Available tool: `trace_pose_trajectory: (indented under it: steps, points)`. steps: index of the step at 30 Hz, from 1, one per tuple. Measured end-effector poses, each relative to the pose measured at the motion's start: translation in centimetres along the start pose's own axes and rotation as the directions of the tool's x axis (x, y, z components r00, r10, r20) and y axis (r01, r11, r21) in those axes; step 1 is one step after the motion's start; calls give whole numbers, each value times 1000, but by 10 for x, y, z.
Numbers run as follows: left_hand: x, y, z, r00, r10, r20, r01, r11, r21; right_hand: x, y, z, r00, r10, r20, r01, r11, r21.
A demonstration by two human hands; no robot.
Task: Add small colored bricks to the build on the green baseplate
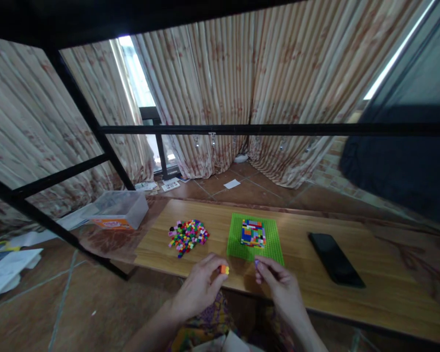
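Note:
Between the thumb and forefinger of my left hand (201, 283) are small orange and yellow toy bricks (224, 269), held over the near edge of the table. My right hand (278, 278) pinches a small purple toy brick (257, 263) just at the front edge of a green baseplate (234, 239). On that baseplate stands a blocky build of many-coloured bricks (253, 233), with blue and orange showing on top. A loose heap of small mixed-colour bricks (188, 236) lies on the table, beyond my left hand and to its left.
A black phone (335, 259) lies on the wooden table (377, 274) at the right. On the left, a clear plastic box (121, 208) with an orange label stands beyond the table. A black metal frame (223, 129) crosses in front of the curtains (220, 73). Papers (11, 274) lie at far left.

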State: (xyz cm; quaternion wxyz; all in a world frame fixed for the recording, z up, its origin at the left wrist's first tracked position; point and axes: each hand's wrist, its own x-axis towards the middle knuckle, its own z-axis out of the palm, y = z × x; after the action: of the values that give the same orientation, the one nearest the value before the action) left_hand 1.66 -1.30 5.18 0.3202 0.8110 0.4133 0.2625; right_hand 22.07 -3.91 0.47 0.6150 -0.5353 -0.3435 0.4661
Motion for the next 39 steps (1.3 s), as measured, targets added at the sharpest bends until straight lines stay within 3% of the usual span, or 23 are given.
trace_pose_trajectory:
  steps: [7,16,21,26,29,32,36,39]
  points:
    - [-8,-11,5,996,-69,-52,64,994,-87,17,-12,-37,980,-122,-158,85,971,-225]
    - [9,-39,17,988,-146,-51,131,965,-227,60,-19,-41,966,-136,-219,54,938,-342]
    - [26,-60,32,984,-171,-50,152,951,-268,102,-18,-34,969,-239,-64,167,823,-543]
    - [36,-73,42,976,-210,-55,193,955,-223,138,-16,-22,963,-266,44,227,713,-663]
    - [34,-82,49,980,-184,-75,168,968,-188,147,-12,-15,948,-306,91,276,643,-715]
    - [32,-88,52,987,-125,-102,104,975,-195,149,-8,-11,928,-334,164,324,508,-798]
    - [32,-88,52,990,-96,-100,74,976,-205,152,-4,-9,919,-298,260,361,365,-858]
    - [34,-87,52,992,-53,-116,29,980,-198,156,-4,-11,907,-283,311,393,310,-866]
